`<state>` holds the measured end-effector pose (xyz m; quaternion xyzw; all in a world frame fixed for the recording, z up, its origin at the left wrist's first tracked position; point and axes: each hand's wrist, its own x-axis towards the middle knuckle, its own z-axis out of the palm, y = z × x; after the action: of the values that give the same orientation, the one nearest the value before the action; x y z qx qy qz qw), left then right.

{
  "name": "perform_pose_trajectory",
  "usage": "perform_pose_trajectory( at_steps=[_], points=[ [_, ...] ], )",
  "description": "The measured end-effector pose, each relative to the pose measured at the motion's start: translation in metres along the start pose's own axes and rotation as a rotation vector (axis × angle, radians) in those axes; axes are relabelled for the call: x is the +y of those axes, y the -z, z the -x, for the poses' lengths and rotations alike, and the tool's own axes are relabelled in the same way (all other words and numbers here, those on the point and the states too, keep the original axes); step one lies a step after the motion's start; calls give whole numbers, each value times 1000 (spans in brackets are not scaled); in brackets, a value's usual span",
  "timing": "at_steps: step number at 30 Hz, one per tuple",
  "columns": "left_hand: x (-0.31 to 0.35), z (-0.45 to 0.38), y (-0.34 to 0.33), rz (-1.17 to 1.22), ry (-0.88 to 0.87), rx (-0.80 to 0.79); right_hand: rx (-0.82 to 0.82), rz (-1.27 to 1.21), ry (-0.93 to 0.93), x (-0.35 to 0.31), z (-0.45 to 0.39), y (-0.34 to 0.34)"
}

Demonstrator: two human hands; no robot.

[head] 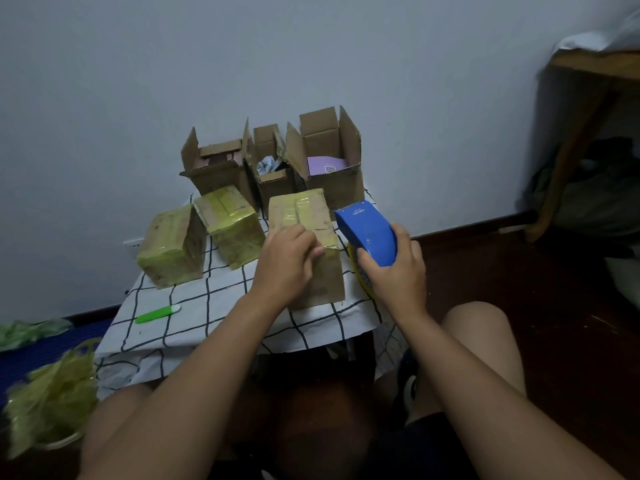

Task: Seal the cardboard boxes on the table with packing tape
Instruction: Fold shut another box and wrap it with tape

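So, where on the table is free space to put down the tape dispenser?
The bare cloth between the green pen, the two taped boxes and the left hand is free. The back is crowded by three open boxes. The right hand grips the dispenser at the right edge.

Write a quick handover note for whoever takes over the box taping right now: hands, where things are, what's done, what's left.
Left hand presses tape down on the front box, which is partly taped. Right hand grips the blue tape dispenser beside that box.
Done: two wrapped boxes on the table's left.
Left: finish the front box, then close and tape the three open boxes by the wall.
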<state>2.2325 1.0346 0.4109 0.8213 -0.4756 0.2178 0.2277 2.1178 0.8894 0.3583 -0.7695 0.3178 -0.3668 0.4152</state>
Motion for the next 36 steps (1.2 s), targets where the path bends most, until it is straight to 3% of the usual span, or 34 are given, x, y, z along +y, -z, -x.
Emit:
perform_pose_trajectory(
  at_steps=[5, 11, 18, 20, 26, 31, 36],
  points=[
    [14, -7, -2, -62, -46, -61, 6, 13, -3, -1, 0, 1],
    [25, -12, -13, -63, -42, 19, 7, 5, -7, -1, 1, 1],
    [17, -3, -1, -41, -83, 6, 6, -6, -28, -1, -1, 0],
    [12, 4, 9, -35, -61, -25, 4, -6, -21, 0, -1, 0],
    [13, 9, 27, -192, 224, -267, -10, -9, -17, -2, -1, 1],
    [4, 17, 53, -294, 277, -399, -15, -16, -25, -5, 0, 3],
    [-23, 28, 77, -564, 315, -490, -2, -25, -52, -9, 2, 2]
  ],
)
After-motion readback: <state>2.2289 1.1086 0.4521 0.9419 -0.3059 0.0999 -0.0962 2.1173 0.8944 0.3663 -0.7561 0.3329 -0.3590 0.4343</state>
